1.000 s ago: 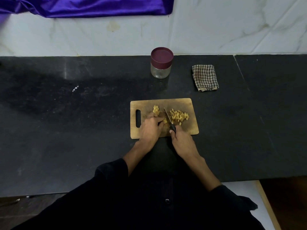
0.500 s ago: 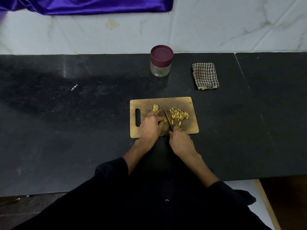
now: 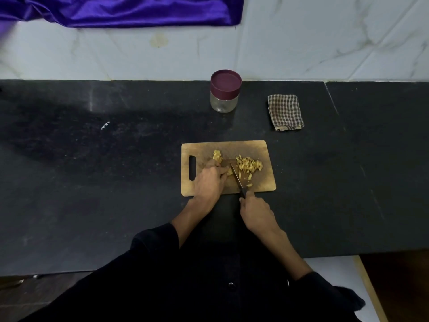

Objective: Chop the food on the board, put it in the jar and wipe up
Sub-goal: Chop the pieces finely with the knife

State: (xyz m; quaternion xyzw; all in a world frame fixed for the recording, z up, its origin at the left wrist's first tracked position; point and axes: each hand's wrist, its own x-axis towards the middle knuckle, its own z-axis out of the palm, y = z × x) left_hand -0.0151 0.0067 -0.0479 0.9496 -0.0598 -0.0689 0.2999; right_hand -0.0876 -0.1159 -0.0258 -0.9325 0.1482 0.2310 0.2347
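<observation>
Fingers (image 3: 220, 170) of my left hand (image 3: 209, 182) curl down onto a small uncut piece of the food (image 3: 229, 171) near the middle of the wooden board (image 3: 262, 185), pinning it just left of the blade. Left of them, the board's slotted handle hole sits open. One more uncut lump (image 3: 217, 155) lies just above my knuckles.

My right hand (image 3: 255, 211), at the board's lower edge, is wrapped closed around the dark handle of the knife (image 3: 236, 176); the blade angles up and left, its edge touching the held piece. Right of the blade lies the pile of cut strips (image 3: 249, 165): thin, pale yellow, short and irregular. I judge them light, dry-looking and easily scattered, so they should be scooped or scraped off the board rather than pinched singly.

Above the board, near the wall, stands the jar (image 3: 224, 102): clear, round, apparently rigid, with its maroon lid on. Grip it around the body; glass or plastic, I cannot tell. Further right on the black speckled desk (image 3: 92, 182) lies the folded checked cloth (image 3: 285, 112), soft and limp.
</observation>
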